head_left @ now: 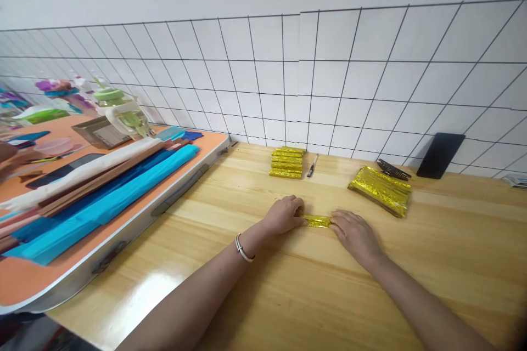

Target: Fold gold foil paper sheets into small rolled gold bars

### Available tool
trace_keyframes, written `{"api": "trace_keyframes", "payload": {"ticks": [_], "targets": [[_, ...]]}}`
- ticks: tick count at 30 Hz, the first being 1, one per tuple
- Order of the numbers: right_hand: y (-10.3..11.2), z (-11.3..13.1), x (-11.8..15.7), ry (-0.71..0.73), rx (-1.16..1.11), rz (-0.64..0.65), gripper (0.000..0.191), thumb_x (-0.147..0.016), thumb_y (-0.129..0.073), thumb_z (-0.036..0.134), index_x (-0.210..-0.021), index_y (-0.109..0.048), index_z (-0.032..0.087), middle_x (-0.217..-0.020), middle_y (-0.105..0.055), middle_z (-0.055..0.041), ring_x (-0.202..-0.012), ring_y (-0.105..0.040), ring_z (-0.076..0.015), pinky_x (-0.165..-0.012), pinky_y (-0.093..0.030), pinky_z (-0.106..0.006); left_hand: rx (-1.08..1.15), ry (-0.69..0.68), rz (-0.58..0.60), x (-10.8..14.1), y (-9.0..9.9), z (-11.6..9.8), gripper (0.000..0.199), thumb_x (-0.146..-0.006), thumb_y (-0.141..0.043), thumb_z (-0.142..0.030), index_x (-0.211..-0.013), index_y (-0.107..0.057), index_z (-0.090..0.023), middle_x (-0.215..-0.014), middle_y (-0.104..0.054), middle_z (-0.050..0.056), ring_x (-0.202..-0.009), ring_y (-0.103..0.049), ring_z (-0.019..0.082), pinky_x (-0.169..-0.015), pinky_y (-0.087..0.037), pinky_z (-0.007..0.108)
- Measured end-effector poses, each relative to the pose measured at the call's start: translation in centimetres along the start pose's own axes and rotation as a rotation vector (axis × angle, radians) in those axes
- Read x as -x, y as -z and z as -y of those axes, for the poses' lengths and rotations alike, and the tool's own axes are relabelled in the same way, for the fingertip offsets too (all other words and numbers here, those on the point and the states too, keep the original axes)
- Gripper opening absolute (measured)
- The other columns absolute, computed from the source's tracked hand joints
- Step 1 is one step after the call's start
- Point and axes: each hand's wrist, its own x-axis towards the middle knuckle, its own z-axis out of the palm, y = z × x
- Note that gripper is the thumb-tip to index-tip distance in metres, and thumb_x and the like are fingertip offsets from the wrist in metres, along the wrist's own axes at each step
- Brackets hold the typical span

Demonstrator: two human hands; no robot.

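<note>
A: How are the fingers?
B: The fingers of the left hand [285,215] are narrow, and they hold the left end of a gold foil strip [318,222]. The fingers of the right hand [354,235] are also narrow, and they hold its right end.
A: And where does this strip lie?
B: It is low on the wooden table [272,301], between the two hands, nearer to the far edge than to the near side. How the parts under the fingers are folded, I cannot tell.
A: What is around it?
B: Toward the far edge there is a row of gold rolls [286,163], and just beside it, on the right, a thin pen-like tool [313,166]. More to the right lies a gold foil stack [381,192], with a dark clip [394,170] at its far side. Near the far edge, a black phone [440,155] leans on the tiled wall [275,77].
A: And at the left?
B: Along the left edge of the wooden table stands an orange table [24,279]. Long paper rolls [144,184] lie near its right edge. Behind them, close to its far edge, are a cardboard box [101,131] and a bottle [125,112] with a green lid.
</note>
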Motion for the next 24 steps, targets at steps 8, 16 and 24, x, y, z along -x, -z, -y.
{"api": "trace_keyframes", "payload": {"ticks": [8, 16, 24], "targets": [[0.3, 0.2, -0.4, -0.023, -0.128, 0.023, 0.028, -0.087, -0.05, 0.023, -0.114, -0.056, 0.018, -0.107, -0.064, -0.0084, -0.101, -0.056, -0.0229, -0.089, -0.045, -0.04, 0.037, 0.0, 0.148, -1.1, 0.7, -0.8, 0.016, -0.067, -0.066, -0.03, -0.072, -0.055, -0.018, -0.075, -0.059, 0.0, -0.063, -0.05, 0.014, -0.052, -0.029, 0.022], [0.8, -0.4, -0.2, -0.195, -0.463, 0.05, 0.032, -0.082, -0.058, 0.032, -0.113, -0.059, 0.022, -0.103, -0.064, -0.0065, -0.095, -0.056, -0.0218, -0.084, -0.045, -0.035, 0.1, 0.022, 0.078, 0.2, 0.2, -1.7, 0.008, -0.075, -0.055, -0.023, -0.078, -0.049, -0.019, -0.073, -0.057, -0.001, -0.064, -0.049, 0.013, -0.055, -0.03, 0.022], [2.1, -1.2, -0.4, -0.366, -0.638, 0.08, 0.024, -0.087, -0.048, 0.037, -0.081, -0.065, 0.021, -0.069, -0.063, 0.0016, -0.065, -0.057, -0.0141, -0.059, -0.043, -0.023, 0.214, -0.047, 0.133, -0.9, 0.3, -2.7, 0.004, -0.077, -0.05, -0.02, -0.08, -0.048, -0.018, -0.072, -0.055, -0.002, -0.065, -0.049, 0.011, -0.056, -0.033, 0.02]]}}
